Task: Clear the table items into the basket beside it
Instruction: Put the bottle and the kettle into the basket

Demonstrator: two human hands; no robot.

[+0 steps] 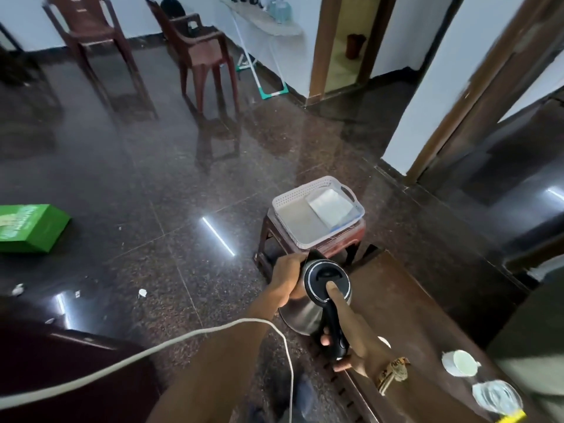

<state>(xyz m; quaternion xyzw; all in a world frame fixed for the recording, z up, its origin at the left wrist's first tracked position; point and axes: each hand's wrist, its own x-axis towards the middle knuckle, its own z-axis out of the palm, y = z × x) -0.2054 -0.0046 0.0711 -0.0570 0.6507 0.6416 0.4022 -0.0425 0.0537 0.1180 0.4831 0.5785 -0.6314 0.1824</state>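
Holding the kettle (pixel 317 297) in both hands, we have it in the air between the table (pixel 421 303) edge and the basket (pixel 290 206). Our right hand (pixel 351 334) is clenched round the black handle (pixel 331 331), with one finger (pixel 334 293) stretched forward and pressed on the lid (pixel 326 279). Our left hand (pixel 288 277) cups the steel body on the side away from the handle, fingers wrapped out of sight behind it.

We judge the kettle rigid and fairly heavy for its size, more so if water is left inside, which we cannot tell. Polished steel is slippery and gives the left palm little purchase, so the handle is the true hold and the left hand only steadies. The finger on the lid should keep it from flipping open if we tilt.

Beyond our fingertips the basket sits on a low stool (pixel 308 245), with a pale flat box (pixel 329 206) lying in the half farther from our left hand. The nearer half looks bare, and that seems the place for the kettle's wide base.

Behind our right wrist, a cup (pixel 462 363) and a glass (pixel 496 396) stand on the table, both breakable, well clear of the kettle. A white cable (pixel 183 337) crosses under our left forearm and could snag.
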